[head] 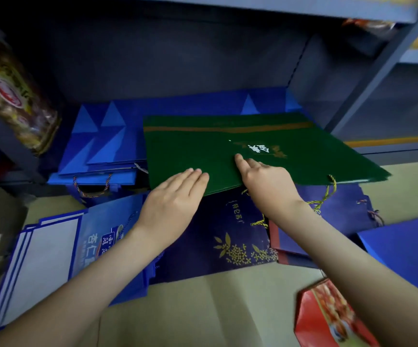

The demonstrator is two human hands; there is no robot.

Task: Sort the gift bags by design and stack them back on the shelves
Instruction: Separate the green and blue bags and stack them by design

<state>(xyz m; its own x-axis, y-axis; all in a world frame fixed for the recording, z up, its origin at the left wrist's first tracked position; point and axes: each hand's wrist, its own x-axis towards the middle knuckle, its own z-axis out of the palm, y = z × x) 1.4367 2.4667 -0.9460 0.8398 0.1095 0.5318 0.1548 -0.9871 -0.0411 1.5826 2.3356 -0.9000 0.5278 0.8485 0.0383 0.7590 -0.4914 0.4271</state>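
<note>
A stack of flat dark green gift bags (195, 151) with a gold stripe lies half on the bottom shelf, its near edge sticking out over the floor. My left hand (175, 199) rests flat with straight fingers on the near left edge of the green stack. Flat on the stack's near middle lies my right hand (265, 181), fingers extended beside white lettering. Bright blue bags (98, 144) with triangle patterns are stacked on the shelf to the left. Navy bags (230, 236) with gold flowers lie on the floor under my arms.
Blue-and-white bags (43, 266) lie at the lower left on the floor. A plain blue bag (403, 244) and a red printed bag (328, 319) lie at the right. A wrapped snack package (10, 91) stands at the upper left. A grey shelf upright (378, 71) rises at the right.
</note>
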